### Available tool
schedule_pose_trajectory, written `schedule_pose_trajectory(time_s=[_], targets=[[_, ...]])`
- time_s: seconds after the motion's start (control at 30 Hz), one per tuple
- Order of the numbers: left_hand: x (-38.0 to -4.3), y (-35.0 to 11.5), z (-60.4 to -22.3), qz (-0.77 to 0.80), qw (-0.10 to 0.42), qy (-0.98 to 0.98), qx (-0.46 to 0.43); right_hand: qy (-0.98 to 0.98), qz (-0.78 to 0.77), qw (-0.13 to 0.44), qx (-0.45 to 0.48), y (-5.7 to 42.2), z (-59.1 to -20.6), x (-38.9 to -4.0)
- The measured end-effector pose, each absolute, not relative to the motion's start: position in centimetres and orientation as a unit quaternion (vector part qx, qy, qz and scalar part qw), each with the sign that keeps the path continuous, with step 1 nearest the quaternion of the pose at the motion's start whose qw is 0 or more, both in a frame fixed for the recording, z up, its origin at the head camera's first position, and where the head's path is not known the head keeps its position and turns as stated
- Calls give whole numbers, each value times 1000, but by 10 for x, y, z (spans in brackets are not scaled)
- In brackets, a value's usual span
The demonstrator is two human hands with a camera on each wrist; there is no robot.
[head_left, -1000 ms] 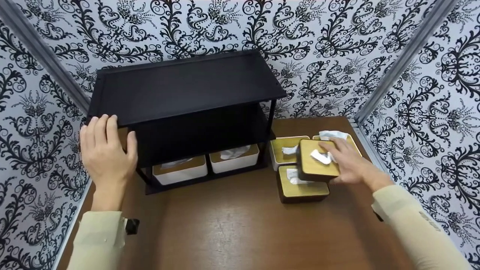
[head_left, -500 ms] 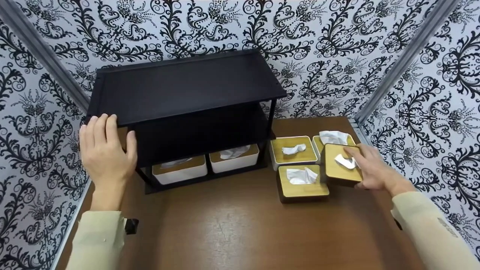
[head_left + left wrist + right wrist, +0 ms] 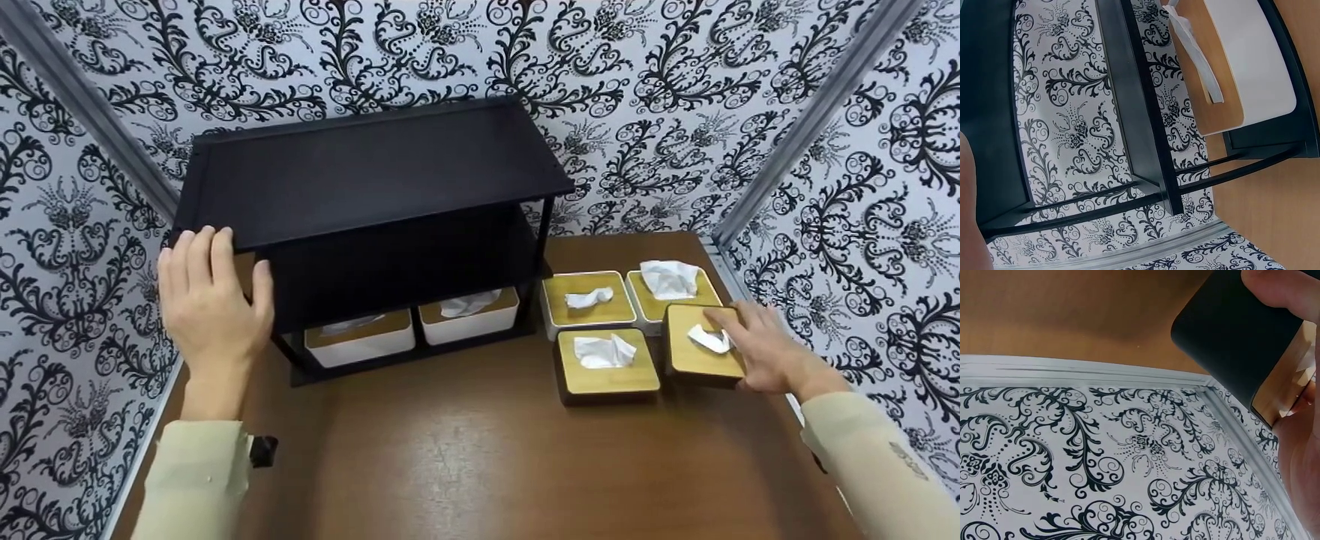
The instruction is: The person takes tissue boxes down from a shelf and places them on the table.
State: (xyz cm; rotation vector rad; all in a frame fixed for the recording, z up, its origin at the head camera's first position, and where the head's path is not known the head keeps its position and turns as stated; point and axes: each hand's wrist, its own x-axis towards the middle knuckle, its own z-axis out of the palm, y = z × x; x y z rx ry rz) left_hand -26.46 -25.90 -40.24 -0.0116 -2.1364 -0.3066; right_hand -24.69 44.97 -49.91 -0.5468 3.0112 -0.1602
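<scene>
My right hand (image 3: 772,352) grips a black-sided tissue box (image 3: 684,352) with a wooden lid, a white tissue poking out of its slot. In the right wrist view, the thumb lies against the dark wall of that tissue box (image 3: 1230,337). Just left of it sits a second dark tissue box (image 3: 609,381). Behind these two stand two white tissue boxes, one on the left (image 3: 555,292) and one on the right (image 3: 645,304). My left hand (image 3: 214,307) rests on the front left corner of a black shelf rack (image 3: 375,176), fingers extended over the edge.
On the rack's bottom level are two white tissue boxes, left (image 3: 367,351) and right (image 3: 480,322), partly hidden by the shelf above. The brown table (image 3: 450,465) spreads in front. Patterned walls (image 3: 892,247) with grey metal frame strips (image 3: 810,112) enclose it on three sides.
My right hand has carried the dark tissue box rightward and toward me, from over the other boxes to beside the second dark one. The left hand has stayed put.
</scene>
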Motion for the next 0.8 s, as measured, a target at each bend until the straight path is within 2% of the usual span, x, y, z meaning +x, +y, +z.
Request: schedule_pose_trajectory(time_s=[0.27,0.57,0.8], targets=[[-265,-255,-401,-120,475,-872,-6,974,-11,31,-222,453,-520,-245],[-264,-256,-401,-117,485,-867,-10,977,-26,118,-177,445,-538,-244],[-265,-256,-401,-117,485,-867,-10,978,5,99,-181,447,-550,-247]])
